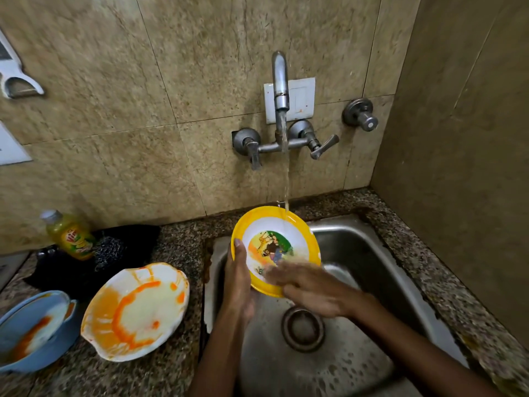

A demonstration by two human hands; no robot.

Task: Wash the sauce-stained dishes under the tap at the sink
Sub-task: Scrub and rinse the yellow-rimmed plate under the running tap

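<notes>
Two hands (239, 277) on one yellow plate (297, 224)

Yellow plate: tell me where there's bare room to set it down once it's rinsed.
Bare spots: the granite strip right of the sink, toward the corner wall, and the sink floor around the drain. Left is crowded: the white stained plate, blue bowl, bottle and dark cloth fill that counter.

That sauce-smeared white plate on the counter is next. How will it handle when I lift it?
Probably slippery: the white plate is smeared with wet-looking orange sauce nearly to its rim. It looks like light, stiff plastic or melamine, so unlikely to flex or shatter. Its wavy edge sits close to the sink and the blue bowl, so lifting seems safer than sliding it.
</notes>
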